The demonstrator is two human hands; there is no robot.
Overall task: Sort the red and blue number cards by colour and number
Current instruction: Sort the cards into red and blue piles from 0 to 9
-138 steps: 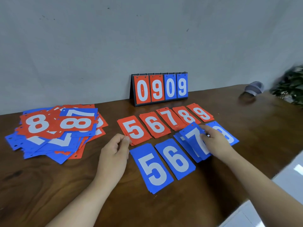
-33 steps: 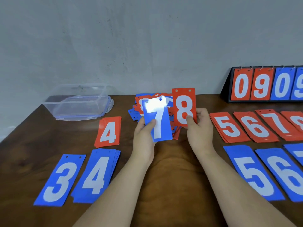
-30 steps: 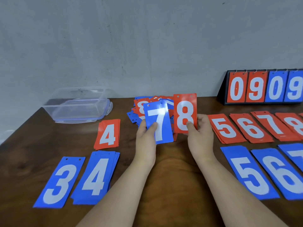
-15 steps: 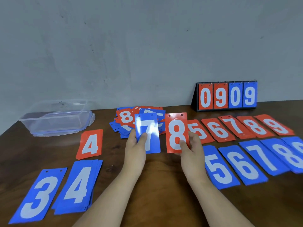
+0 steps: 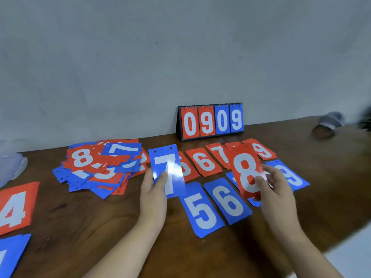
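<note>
Red 8 card [image 5: 244, 169] moved right, over the blue row [image 5: 202, 213].

Single head-worn wide-angle view, looking forward and down from above near edge of wooden table [image 5: 80, 227]. Facing grey wall [image 5: 180, 57], which is filling upper half of frame. Forearms entering from bottom edge. Left hand [image 5: 153, 195] gripping blue 7 card [image 5: 167, 169] at centre, right hand [image 5: 277, 195] gripping red 8 card [image 5: 246, 171] right of centre, both sitting close under lens. Scoreboard [image 5: 210, 121] standing farthest off, against wall. Frame tilting, far table edge running higher toward right. Clear plastic box [image 5: 10, 163] getting cropped at left edge, pale floor [image 5: 357, 247] showing at bottom right.
</note>
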